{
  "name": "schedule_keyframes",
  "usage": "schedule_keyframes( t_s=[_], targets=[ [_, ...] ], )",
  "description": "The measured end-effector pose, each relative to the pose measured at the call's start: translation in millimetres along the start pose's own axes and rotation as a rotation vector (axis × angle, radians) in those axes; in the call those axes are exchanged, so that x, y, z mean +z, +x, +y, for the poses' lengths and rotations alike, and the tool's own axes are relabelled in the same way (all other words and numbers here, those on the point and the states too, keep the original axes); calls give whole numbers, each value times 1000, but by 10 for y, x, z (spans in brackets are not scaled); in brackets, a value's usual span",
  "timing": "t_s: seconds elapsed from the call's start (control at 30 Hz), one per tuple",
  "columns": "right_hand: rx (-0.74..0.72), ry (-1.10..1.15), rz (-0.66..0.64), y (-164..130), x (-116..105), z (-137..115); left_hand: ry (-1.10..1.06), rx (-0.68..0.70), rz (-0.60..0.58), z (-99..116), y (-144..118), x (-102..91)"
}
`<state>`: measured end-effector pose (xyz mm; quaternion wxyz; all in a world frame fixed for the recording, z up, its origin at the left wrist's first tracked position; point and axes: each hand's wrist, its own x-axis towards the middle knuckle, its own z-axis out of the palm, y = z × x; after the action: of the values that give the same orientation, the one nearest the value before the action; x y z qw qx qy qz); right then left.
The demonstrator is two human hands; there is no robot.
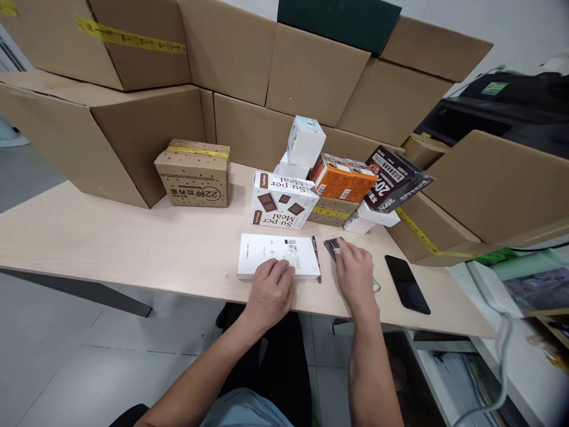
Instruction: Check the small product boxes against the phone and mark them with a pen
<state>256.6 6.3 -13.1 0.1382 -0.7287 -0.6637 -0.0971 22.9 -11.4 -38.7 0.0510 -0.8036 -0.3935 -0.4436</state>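
A flat white box (262, 249) with small printed text lies near the front edge of the table. My left hand (273, 287) rests on its front part, fingers bent and close together over the top. Just right of that box a thin dark pen (316, 258) lies lengthwise. My right hand (355, 273) covers most of a phone (329, 245), fingers closed on it; only its far end and a near corner show. Further right, a black phone (406, 284) lies flat on the table, apart from the hand.
Behind stand a white Su-per Meal box (284, 201), stacked white cartons (306, 142), an orange box (342, 177) and a tilted dark box (393, 178). A brown carton (194, 178) sits back left. Large cardboard panels (315, 71) wall the table's (133, 237) back and sides.
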Motion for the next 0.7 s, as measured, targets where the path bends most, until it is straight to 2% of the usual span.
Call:
schedule_keyframes(
  t_s=[0.07,0.13,0.23,0.37,0.47,0.57,0.63,0.7],
  targets=[
    [210,-8,-20,-101,-12,118,-19,12,32,0,-16,-7],
    [317,4,-123,-166,-13,199,-26,29,61,5,-32,-9],
    [328,48,-211,-170,-8,250,3,37,79,20,-43,-8],
    [307,58,-168,-99,15,268,46,25,75,37,-30,-13],
    [328,91,-41,-87,75,276,67,21,73,38,-21,-20],
    [380,289,225,-124,92,236,67,27,79,33,-22,-13],
    [497,607,397,-171,14,143,56,43,80,29,-27,-2],
    [624,1085,453,-237,-147,-22,40,71,78,25,-33,8]
  ],
)
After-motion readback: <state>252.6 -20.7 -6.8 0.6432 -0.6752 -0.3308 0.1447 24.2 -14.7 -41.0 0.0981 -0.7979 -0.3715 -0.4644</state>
